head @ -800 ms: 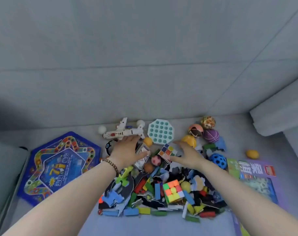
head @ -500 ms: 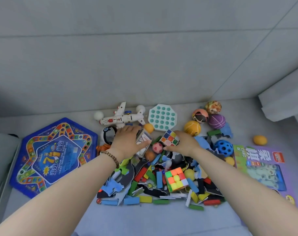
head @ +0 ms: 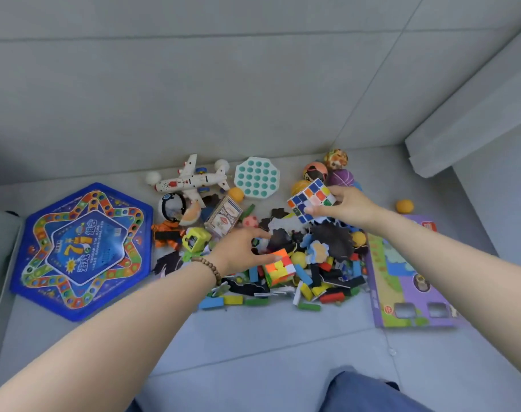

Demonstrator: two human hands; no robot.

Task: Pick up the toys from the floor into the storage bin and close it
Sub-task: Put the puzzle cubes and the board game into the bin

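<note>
Puzzle cube [head: 311, 200] now off the pile [head: 327, 248], in right hand [head: 349, 208]

"Is that floor stone?"

"Pale grey floor tiles [head: 253, 84], matt and smooth. The blue hexagonal game box [head: 83, 251] is glossy card."

"And the cubes?"

"Hard plastic, both. The white-edged puzzle cube [head: 311, 200] has shiny stickers, the neon stickerless cube [head: 278, 270] a satin face. The white toy aeroplane [head: 190, 181] is glossy plastic, the teal octagonal bubble pad [head: 256, 176] looks rubbery, and the brown bead bracelet [head: 208, 267] looks wooden."
</note>
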